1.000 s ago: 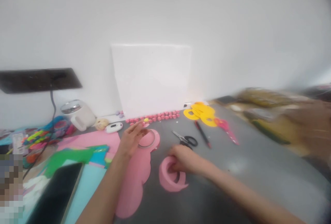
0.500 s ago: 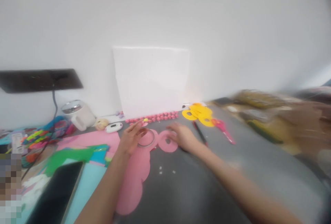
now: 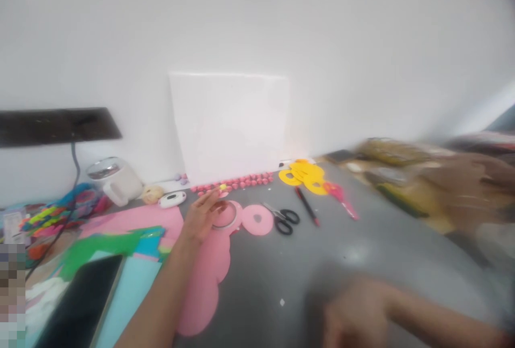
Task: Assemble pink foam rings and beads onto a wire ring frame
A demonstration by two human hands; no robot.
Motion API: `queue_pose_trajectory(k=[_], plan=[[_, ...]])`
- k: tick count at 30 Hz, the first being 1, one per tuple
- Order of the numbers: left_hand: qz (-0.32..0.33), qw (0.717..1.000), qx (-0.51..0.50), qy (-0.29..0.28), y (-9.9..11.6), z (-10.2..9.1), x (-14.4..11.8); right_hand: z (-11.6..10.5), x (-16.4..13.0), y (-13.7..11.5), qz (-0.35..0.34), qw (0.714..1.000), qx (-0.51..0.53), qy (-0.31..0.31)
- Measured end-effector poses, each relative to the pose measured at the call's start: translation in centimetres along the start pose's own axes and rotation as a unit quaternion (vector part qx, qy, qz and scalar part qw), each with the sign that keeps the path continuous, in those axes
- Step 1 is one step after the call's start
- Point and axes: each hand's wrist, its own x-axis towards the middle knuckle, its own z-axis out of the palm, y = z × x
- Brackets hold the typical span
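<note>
My left hand [image 3: 204, 213] rests at the left side of a thin ring like a tape roll [image 3: 230, 216], fingers stretched out and apart. Under them lies a scalloped pink sheet [image 3: 205, 289]. A pink paper disc with a small centre hole [image 3: 258, 220] is just right of the ring, beside black-handled scissors [image 3: 286, 220]. At the lower right, my right hand [image 3: 356, 310] is low over the grey table, smeared by motion; its fingers cannot be made out. One small white scrap [image 3: 282, 302] lies left of it.
A white board [image 3: 231, 128] leans on the wall behind a row of pink beads [image 3: 249, 180]. Yellow paper rings [image 3: 308, 174], pink scissors [image 3: 341, 198] and a dark pen [image 3: 307, 206] lie right. Left are a phone [image 3: 82, 300], coloured sheets [image 3: 132, 289] and a white cup [image 3: 116, 179].
My right hand has left the pink disc and moved down and right towards me, uncovering the black scissors. The white scraps have shifted; one shows nearer me. My left hand stays at the ring.
</note>
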Motion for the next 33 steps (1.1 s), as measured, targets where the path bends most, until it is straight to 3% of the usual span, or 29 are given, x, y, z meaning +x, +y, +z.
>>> queue_pose_trajectory(k=[3, 6, 9, 12, 15, 18, 20, 26, 33], plan=[[0.002, 1.0, -0.011, -0.002, 0.1, -0.1, 0.0, -0.9, 2.6, -0.4, -0.063, 0.991, -0.065, 0.095], [0.0, 1.0, -0.025, 0.002, 0.3, -0.1, 0.0, -0.2, 5.7, -0.5, -0.156, 0.938, -0.226, 0.214], [0.001, 1.0, -0.016, 0.001, 0.3, 0.1, -0.2, 0.6, 8.0, -0.6, -0.205, 0.903, -0.295, 0.236], [0.008, 1.0, 0.019, -0.02, 0.2, 0.5, -0.6, -0.3, 10.0, -1.5, -0.191, 0.915, -0.194, 0.298], [0.012, 0.998, 0.044, -0.037, 0.2, 1.0, -1.0, -2.0, 12.6, -3.1, -0.105, 0.918, 0.035, 0.381], [0.026, 0.998, 0.049, -0.01, 0.3, 1.3, -1.1, -2.7, 15.4, -4.3, -0.036, 0.894, 0.207, 0.395], [0.033, 0.999, 0.036, 0.005, 0.5, 1.2, -1.1, -2.4, 16.8, -4.6, -0.056, 0.878, 0.237, 0.412], [-0.004, 1.0, -0.02, -0.001, 0.5, 0.4, -0.7, -1.4, 18.1, -4.0, -0.307, 0.85, 0.124, 0.411], [-0.036, 0.999, 0.0, -0.017, 0.3, 0.6, -0.9, -1.6, 17.6, -3.4, -0.346, 0.837, -0.016, 0.423]])
